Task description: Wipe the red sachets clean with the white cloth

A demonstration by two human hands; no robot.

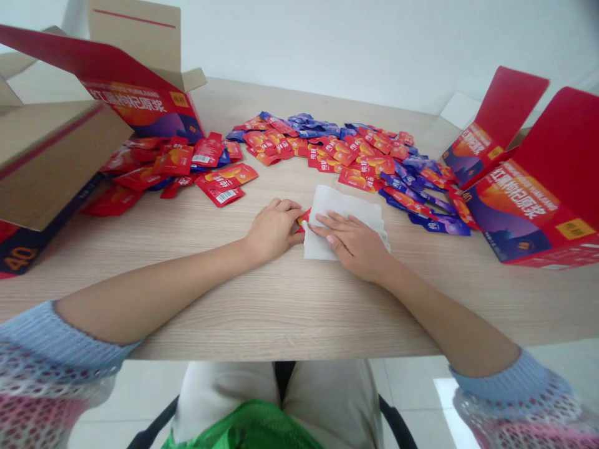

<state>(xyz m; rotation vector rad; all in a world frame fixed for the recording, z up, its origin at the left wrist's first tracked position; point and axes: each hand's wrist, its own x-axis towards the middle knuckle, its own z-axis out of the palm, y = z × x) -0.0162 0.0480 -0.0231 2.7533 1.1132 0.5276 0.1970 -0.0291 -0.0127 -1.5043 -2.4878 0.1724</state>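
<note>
My left hand (277, 229) rests on the table with its fingers closed on the edge of a red sachet (304, 218). Most of that sachet lies hidden beneath a white tissue (349, 202) with a frilled edge. On top of the tissue, my right hand (358, 243) lies flat with its fingers stretched toward the left hand. Just beyond the hands, red sachets (358, 153) with orange print form a loose arc mixed with purple sachets (442, 223). Another heap of red sachets (175, 159) sits to the left of my left hand.
Two opened red cartons stand on the left, a rear carton (140, 109) and a nearer carton (51, 162) with a brown flap. On the right are a front carton (538, 193) and a rear carton (472, 146), flaps raised. A pale wall closes off the wooden table (262, 312).
</note>
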